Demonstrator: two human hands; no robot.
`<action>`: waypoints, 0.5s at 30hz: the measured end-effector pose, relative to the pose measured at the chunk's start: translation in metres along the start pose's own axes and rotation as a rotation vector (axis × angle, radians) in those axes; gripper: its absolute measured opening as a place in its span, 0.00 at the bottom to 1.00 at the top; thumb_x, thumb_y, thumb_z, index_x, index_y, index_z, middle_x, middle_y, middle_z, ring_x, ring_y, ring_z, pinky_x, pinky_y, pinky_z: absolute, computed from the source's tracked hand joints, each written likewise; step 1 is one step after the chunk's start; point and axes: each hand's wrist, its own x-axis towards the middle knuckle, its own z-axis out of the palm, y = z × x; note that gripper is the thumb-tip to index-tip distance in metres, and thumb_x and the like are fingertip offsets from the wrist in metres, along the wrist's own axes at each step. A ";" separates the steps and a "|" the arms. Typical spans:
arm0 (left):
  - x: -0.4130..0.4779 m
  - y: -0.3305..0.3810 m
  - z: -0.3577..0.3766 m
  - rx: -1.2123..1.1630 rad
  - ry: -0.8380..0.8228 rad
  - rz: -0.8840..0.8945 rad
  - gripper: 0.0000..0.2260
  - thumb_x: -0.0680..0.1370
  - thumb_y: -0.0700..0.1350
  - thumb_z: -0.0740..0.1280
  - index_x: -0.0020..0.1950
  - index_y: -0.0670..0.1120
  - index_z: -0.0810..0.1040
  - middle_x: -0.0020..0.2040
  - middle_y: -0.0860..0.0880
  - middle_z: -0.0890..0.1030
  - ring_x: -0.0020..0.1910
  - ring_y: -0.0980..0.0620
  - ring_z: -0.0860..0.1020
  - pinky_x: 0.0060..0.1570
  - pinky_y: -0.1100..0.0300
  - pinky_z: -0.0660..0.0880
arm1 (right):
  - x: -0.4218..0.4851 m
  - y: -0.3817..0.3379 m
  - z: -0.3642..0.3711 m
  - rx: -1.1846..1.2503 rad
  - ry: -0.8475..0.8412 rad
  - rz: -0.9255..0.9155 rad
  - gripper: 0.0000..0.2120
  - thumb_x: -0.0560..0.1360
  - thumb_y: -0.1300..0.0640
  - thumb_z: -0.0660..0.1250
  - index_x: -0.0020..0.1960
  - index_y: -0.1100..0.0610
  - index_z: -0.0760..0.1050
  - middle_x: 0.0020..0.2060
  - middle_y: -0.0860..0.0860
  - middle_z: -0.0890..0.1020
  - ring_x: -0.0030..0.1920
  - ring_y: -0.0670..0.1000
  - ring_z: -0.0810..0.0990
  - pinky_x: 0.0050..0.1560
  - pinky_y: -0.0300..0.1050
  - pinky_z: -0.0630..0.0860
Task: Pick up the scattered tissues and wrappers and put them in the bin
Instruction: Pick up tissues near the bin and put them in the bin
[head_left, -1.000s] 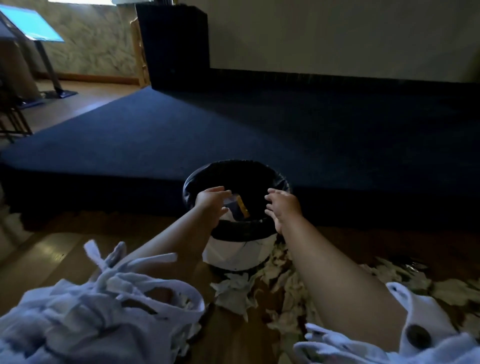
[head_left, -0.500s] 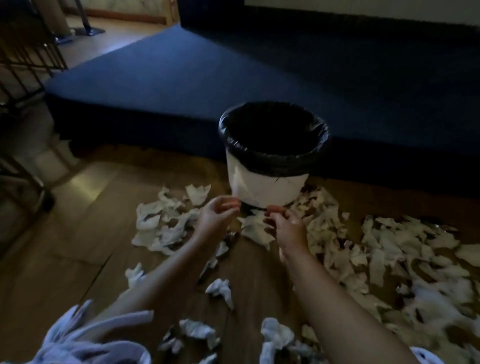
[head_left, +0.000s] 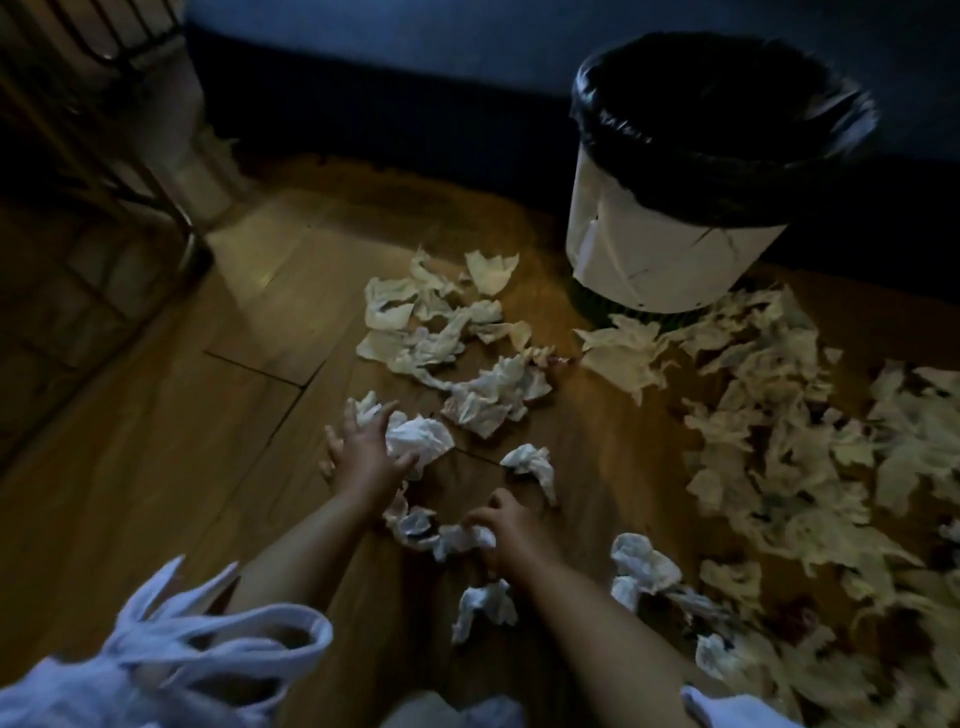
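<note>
Low in the frame, the left hand curls fingers and thumb round a white tissue ball on the wooden floor. The right hand pinches a small tissue wad. At upper right stands the bin, upright, its black liner folded over the rim, its inside too dark to read. Scattered tissues lie around its base.
</note>
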 end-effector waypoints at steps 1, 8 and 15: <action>0.006 -0.003 0.001 0.015 -0.053 -0.030 0.28 0.73 0.52 0.70 0.70 0.61 0.64 0.78 0.47 0.46 0.75 0.38 0.49 0.71 0.42 0.54 | 0.000 0.001 -0.001 0.031 0.016 0.007 0.13 0.75 0.62 0.65 0.59 0.59 0.77 0.50 0.51 0.72 0.44 0.40 0.75 0.38 0.24 0.69; 0.009 0.003 0.020 -0.022 -0.283 0.016 0.18 0.75 0.51 0.67 0.64 0.55 0.72 0.72 0.46 0.60 0.66 0.46 0.68 0.55 0.55 0.72 | 0.017 0.023 -0.034 0.117 0.373 0.213 0.15 0.73 0.59 0.68 0.60 0.56 0.76 0.67 0.51 0.67 0.63 0.47 0.69 0.58 0.34 0.68; 0.001 0.005 0.031 -0.719 -0.231 -0.409 0.09 0.78 0.38 0.57 0.49 0.37 0.76 0.42 0.38 0.77 0.37 0.46 0.75 0.35 0.57 0.72 | 0.002 0.038 -0.044 0.045 0.200 0.199 0.08 0.74 0.60 0.66 0.53 0.58 0.78 0.55 0.53 0.79 0.54 0.49 0.78 0.55 0.40 0.74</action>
